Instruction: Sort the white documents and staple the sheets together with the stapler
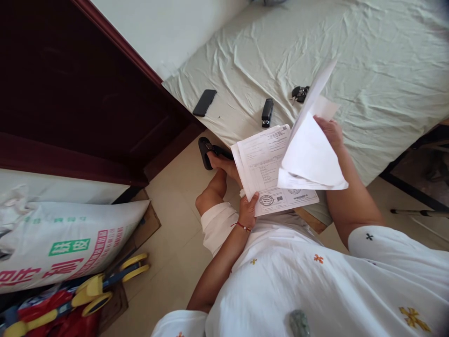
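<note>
A stack of printed papers [259, 161] with round stamps and small barcodes lies tilted over my lap. My left hand [248, 211] grips its lower left edge, thumb on top and the other fingers underneath. Several sheets [312, 157] are lifted and folded back at the right, showing blank white sides. My right hand [330, 133] is closed around the far side of these raised sheets, with its fingertips partly hidden behind the paper. Just beyond the stack, a black stapler [267, 112] rests on the bed.
A dark phone [205, 103] and a bunch of keys [300, 94] lie on the bed's pale green sheet [379, 70]. To the left are a dark red door [77, 93], a large white sack [70, 241] and a yellow-and-blue wheeled toy [93, 292].
</note>
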Demonstrator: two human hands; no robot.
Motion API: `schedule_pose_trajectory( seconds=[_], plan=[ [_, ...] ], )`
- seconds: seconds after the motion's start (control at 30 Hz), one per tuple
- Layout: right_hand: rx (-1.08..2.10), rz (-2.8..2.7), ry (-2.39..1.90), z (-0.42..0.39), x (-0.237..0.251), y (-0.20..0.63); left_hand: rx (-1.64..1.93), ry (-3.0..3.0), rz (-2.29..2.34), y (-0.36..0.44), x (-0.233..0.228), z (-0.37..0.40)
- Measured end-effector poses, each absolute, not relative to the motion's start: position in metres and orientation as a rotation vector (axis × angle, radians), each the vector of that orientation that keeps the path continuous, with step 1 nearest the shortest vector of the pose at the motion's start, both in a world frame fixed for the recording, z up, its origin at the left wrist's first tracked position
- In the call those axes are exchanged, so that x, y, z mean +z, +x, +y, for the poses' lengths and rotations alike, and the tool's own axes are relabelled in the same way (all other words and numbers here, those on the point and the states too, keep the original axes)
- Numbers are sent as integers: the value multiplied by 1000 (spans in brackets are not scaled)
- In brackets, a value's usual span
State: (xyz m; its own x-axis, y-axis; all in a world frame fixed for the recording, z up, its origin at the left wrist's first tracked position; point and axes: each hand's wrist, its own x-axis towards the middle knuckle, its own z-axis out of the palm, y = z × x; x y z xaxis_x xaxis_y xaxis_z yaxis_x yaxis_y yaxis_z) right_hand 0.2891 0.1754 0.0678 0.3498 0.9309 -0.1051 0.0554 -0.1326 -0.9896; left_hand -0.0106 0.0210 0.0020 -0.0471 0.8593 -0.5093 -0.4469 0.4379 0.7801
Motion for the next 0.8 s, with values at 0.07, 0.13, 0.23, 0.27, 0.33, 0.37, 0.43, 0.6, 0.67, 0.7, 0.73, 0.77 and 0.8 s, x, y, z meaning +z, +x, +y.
schedule_pose_trajectory(
  seconds=[0.07,0.13,0.23,0.27,0.33,0.37,0.43,0.6,0.67,0.7,0.73,0.77,0.8],
  plan=[
    [980,-878,-1463,183,60,286,1126,451,1205,-11,2,21],
    [1061,-873,-1380,187,54,282,1129,464,1211,-12,1,21],
    [1093,-991,-1370,188,50,276,1123,499,1220,-12,0,21],
    [1071,-1056,-1407,188,49,275,1125,511,1224,-12,-1,21],
    [995,-1202,-1505,188,48,274,1133,526,1235,-12,-2,20],
    [948,-1268,-1547,188,47,274,1137,526,1239,-13,-2,20],
    [855,-1374,-1600,189,45,277,1142,524,1243,-13,-4,19],
    [782,-1527,-1618,193,41,281,1136,534,1271,-15,-10,18],
    [783,-1526,-1658,193,42,280,1138,531,1272,-15,-12,18],
    [782,-1509,-1674,193,42,279,1141,530,1266,-15,-13,18],
    [785,-1483,-1679,192,43,278,1146,530,1259,-15,-13,18],
    [802,-1450,-1666,192,43,278,1150,529,1253,-15,-13,18],
    [841,-1415,-1634,191,44,277,1154,528,1246,-14,-13,18]
  ],
)
